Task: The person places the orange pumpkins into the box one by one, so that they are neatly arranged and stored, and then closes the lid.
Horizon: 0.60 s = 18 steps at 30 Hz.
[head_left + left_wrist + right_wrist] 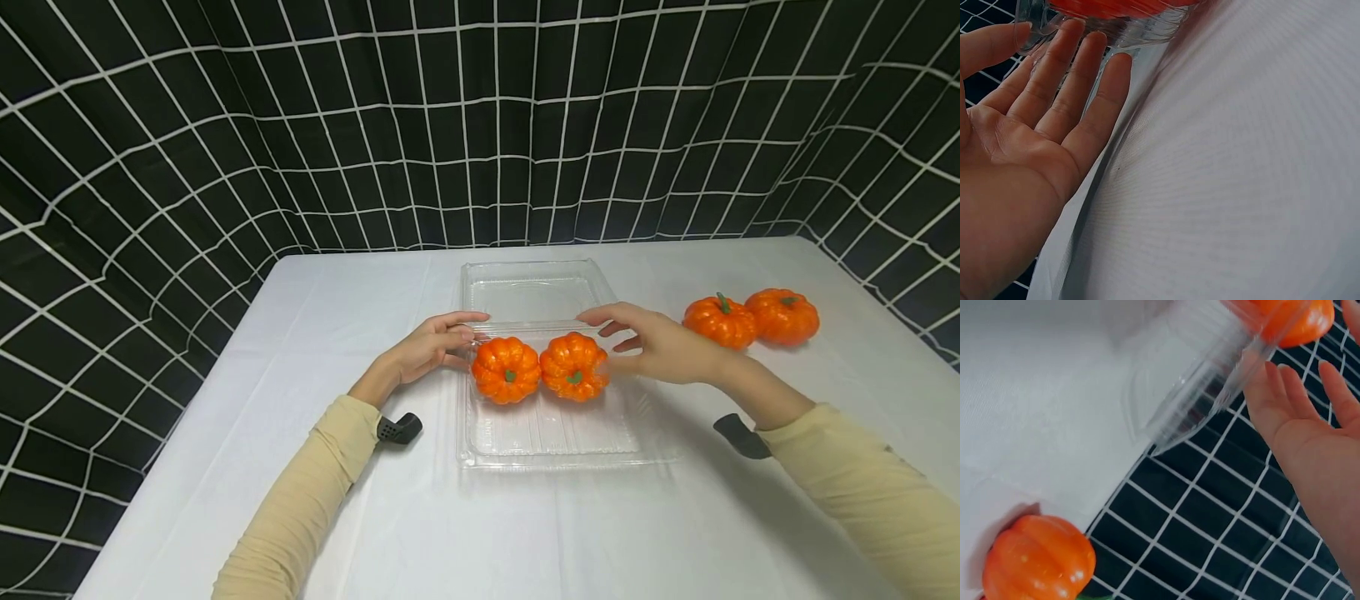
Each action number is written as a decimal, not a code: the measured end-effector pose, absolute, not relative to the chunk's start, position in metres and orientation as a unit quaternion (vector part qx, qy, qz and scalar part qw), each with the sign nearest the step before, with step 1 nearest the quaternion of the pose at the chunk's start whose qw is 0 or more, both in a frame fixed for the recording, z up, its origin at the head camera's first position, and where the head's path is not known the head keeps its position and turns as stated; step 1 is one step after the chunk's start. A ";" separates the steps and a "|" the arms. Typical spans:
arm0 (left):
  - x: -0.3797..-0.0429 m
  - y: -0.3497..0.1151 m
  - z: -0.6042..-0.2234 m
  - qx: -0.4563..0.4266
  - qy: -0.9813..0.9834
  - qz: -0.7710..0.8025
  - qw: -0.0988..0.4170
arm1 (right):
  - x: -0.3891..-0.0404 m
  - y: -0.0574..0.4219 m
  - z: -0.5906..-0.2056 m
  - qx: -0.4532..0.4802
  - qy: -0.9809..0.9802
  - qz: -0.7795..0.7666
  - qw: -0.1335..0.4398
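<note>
A clear plastic clamshell container (555,458) lies with its lid (536,296) folded back. Side by side in its base sit two orange toy pumpkins with green stems, a left pumpkin (506,371) and a right pumpkin (574,367). At the container's left side is my left hand (431,343), its fingers nearly straight; in the left wrist view its thumb tip and fingertips (1121,62) are right at the plastic edge. My right hand (663,343) is beside the right pumpkin with fingers spread and nothing gripped, its lower part blurred.
Two more orange pumpkins, one nearer (720,322) and one farther right (783,317), rest on the white-covered table (420,517) beyond my right hand. A black cloth with a white grid (495,125) hangs behind the table and along both sides.
</note>
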<state>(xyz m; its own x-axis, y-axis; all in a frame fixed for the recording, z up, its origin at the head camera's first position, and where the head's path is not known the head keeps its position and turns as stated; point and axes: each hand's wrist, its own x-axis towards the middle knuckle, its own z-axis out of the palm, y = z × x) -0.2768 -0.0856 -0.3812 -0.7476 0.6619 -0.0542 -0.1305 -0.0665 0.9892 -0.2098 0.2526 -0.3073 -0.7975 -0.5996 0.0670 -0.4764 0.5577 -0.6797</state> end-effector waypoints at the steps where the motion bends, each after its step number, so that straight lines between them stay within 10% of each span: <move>1: -0.277 -0.086 -0.381 0.214 0.622 0.698 0.283 | -0.210 0.254 -0.306 -0.300 0.879 -0.361 0.084; 18: -0.275 -0.085 -0.381 0.217 0.618 0.701 0.283 | -0.219 0.288 -0.297 -0.139 0.857 -0.488 0.096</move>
